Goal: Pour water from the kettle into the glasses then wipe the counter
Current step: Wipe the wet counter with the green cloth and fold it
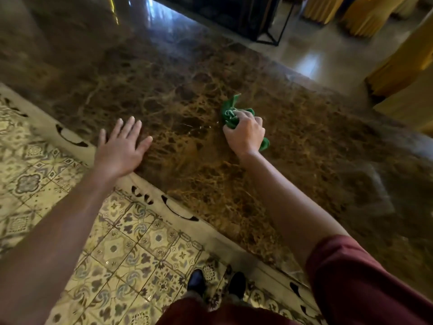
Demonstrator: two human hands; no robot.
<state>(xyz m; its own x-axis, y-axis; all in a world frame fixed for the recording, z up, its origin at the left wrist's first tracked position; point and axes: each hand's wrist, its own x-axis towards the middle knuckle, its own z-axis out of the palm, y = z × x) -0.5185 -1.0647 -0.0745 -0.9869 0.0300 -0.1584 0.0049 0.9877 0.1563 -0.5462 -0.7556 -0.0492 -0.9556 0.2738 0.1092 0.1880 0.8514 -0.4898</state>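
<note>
A brown marble counter (304,148) runs diagonally across the view. My right hand (246,134) is closed around a crumpled green cloth (230,111) and presses it onto the counter's middle. A few small wet streaks show on the marble just left of the cloth. My left hand (123,146) lies flat near the counter's front edge, fingers spread, holding nothing. No kettle or glasses are in view.
The counter's pale carved front (178,212) drops to a patterned tile floor (105,242) where my dark shoes (196,281) stand. Beyond the counter are a black metal frame (269,31) and yellow draped furniture (398,66).
</note>
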